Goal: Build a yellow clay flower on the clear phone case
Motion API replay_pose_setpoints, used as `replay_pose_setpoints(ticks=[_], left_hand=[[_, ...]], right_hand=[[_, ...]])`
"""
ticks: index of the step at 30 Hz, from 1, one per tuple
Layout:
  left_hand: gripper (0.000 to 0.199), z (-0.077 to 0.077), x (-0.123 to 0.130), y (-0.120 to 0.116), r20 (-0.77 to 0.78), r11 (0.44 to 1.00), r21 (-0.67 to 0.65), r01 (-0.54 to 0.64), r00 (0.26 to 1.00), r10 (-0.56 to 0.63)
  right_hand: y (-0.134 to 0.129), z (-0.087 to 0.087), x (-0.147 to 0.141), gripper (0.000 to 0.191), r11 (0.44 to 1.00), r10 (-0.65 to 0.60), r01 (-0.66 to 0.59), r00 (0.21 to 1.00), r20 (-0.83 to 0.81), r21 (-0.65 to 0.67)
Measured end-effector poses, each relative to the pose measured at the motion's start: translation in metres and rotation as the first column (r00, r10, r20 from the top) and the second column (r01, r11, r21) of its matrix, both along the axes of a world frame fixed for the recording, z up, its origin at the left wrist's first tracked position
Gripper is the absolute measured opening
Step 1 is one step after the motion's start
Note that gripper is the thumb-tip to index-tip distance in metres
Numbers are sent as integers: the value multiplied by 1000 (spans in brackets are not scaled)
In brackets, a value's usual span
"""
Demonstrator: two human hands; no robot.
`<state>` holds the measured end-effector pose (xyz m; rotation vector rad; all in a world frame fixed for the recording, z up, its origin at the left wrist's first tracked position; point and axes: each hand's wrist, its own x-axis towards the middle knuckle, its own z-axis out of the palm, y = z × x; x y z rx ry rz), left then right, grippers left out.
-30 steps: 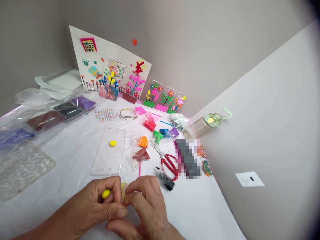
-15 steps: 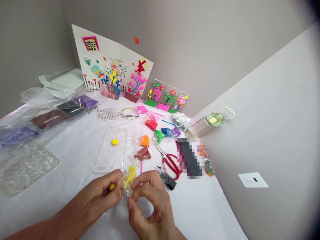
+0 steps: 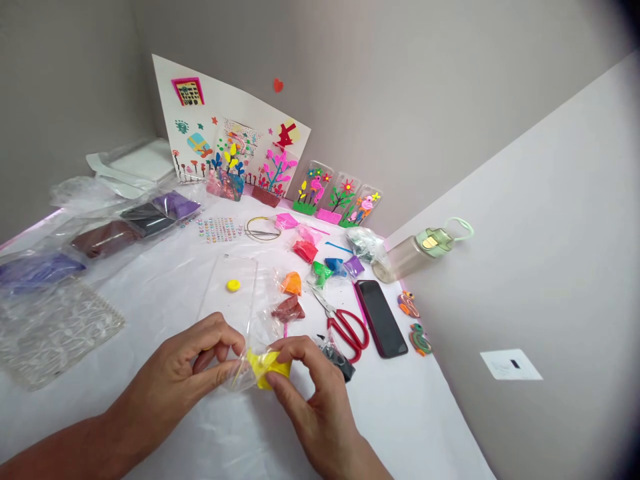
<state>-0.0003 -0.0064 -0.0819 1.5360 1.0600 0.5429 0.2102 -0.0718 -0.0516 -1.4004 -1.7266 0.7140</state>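
Note:
Between thumb and fingers, my right hand (image 3: 320,400) pinches a lump of yellow clay (image 3: 270,368) wrapped in a clear bag. My left hand (image 3: 185,373) is closed on the left edge of that clear plastic bag (image 3: 243,375), its fingertips close to the clay. Just beyond my hands a clear phone case (image 3: 216,283) lies flat on the white table cover, and a small yellow clay disc (image 3: 233,285) rests on it. Wrapped brown clay (image 3: 289,309) and orange clay (image 3: 291,283) sit right of the case.
Red-handled scissors (image 3: 349,333), black wrapped clay (image 3: 338,360) and a phone (image 3: 381,319) lie to the right. Farther back are a bottle (image 3: 413,257) and decorated cases (image 3: 313,188). Large clay bags (image 3: 107,238) and a textured clear sheet (image 3: 57,333) occupy the left.
The yellow clay has moved down and right, now between my right fingers and thumb. My left hand has shifted left; the small yellow piece seen at its fingers no longer shows there.

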Motion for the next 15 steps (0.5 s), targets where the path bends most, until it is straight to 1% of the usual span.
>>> replay_pose_setpoints(ticks=[1, 2, 3, 4, 5, 6, 7, 8, 9, 11, 12, 13, 15], left_hand=[[29, 0, 0, 0, -8, 1000, -7, 27, 1000, -27], [34, 0, 0, 0, -15, 999, -21, 50, 999, -51], [38, 0, 1, 0, -25, 997, -33, 74, 997, -75], [41, -1, 2, 0, -33, 995, -37, 92, 995, -93], [42, -1, 3, 0, -41, 994, -31, 102, 994, -103], [43, -2, 4, -1, -49, 994, -19, 105, 993, -105], [42, -1, 6, -2, -60, 995, -7, 103, 993, -103], [41, -1, 8, -3, -76, 995, 1, 97, 992, -97], [39, 0, 9, -5, -92, 996, 6, 90, 992, -89], [31, 2, 12, -7, -108, 996, 12, 89, 990, -87], [27, 2, 12, -8, -108, 996, 14, 90, 990, -88], [24, 2, 13, -8, -106, 996, 16, 91, 990, -88], [23, 1, 11, -7, -94, 994, 9, 104, 990, -103]], right_hand=[[2, 3, 6, 10, 998, -20, 17, 998, 59, 57], [5, 5, 16, 12, 989, -71, 52, 988, 137, 141], [8, 8, 29, 19, 959, -178, 119, 959, 219, 259], [12, 10, 45, 23, 908, -318, 195, 898, 305, 372], [16, 10, 63, 25, 847, -464, 278, 802, 376, 453], [20, 9, 81, 28, 791, -584, 363, 687, 432, 493], [23, 6, 99, 32, 749, -656, 427, 584, 478, 506], [26, 2, 116, 39, 744, -668, 472, 509, 543, 473], [29, -3, 129, 44, 758, -641, 503, 461, 614, 414], [31, -13, 147, 44, 780, -601, 515, 455, 657, 356], [32, -16, 151, 44, 789, -585, 514, 461, 667, 337], [32, -17, 151, 43, 791, -583, 512, 463, 667, 336], [31, -13, 143, 43, 772, -616, 517, 468, 634, 368]])
